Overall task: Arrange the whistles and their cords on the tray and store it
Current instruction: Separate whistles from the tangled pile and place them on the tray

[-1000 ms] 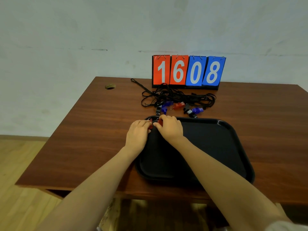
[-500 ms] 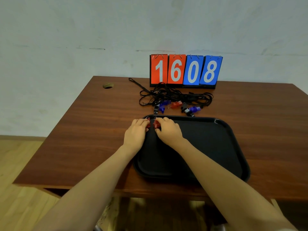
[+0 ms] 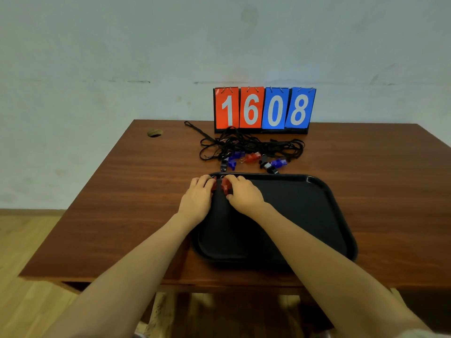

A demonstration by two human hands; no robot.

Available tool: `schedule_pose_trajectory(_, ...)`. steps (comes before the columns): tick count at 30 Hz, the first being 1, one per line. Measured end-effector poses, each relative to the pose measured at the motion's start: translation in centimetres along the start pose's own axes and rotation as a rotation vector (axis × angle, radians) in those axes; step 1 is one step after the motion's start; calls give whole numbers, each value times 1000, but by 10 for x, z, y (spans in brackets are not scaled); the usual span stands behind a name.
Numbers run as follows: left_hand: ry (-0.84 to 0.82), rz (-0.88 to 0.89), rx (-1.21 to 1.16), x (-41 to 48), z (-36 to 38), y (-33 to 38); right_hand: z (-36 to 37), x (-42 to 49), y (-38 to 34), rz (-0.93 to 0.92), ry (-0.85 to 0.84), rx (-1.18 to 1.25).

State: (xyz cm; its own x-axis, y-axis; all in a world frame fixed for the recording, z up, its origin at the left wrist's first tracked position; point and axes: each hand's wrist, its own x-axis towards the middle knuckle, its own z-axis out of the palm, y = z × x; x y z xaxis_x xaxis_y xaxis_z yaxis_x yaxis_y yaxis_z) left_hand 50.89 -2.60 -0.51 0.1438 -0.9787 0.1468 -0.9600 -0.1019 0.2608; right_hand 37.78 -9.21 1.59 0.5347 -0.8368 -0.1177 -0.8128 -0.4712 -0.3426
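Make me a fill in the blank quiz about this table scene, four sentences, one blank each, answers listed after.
1. The flip scoreboard at the back of the table reads ____.
2. The tray is ____ in colour.
3. The left hand and right hand each rest on a ____ whistle at the tray's far left corner.
4. The tangled cords lie on the table between the scoreboard and the ____.

Answers: 1608; black; red; tray
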Motion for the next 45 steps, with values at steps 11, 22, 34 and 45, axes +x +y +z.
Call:
schedule_pose_trajectory(11, 60, 18, 68, 13, -17, 34, -32, -11, 45, 46, 100, -36)
schedule_pose_trajectory(22, -61, -56, -26, 92, -17, 46, -59, 43, 81, 71, 184, -53)
schedule_pose_trajectory(34, -151, -13, 229, 135, 17, 32, -34, 100, 77, 37, 120, -150)
schedule_pose_trajectory(45, -72, 164, 393, 136, 19, 30, -18, 90, 76, 14, 287, -195)
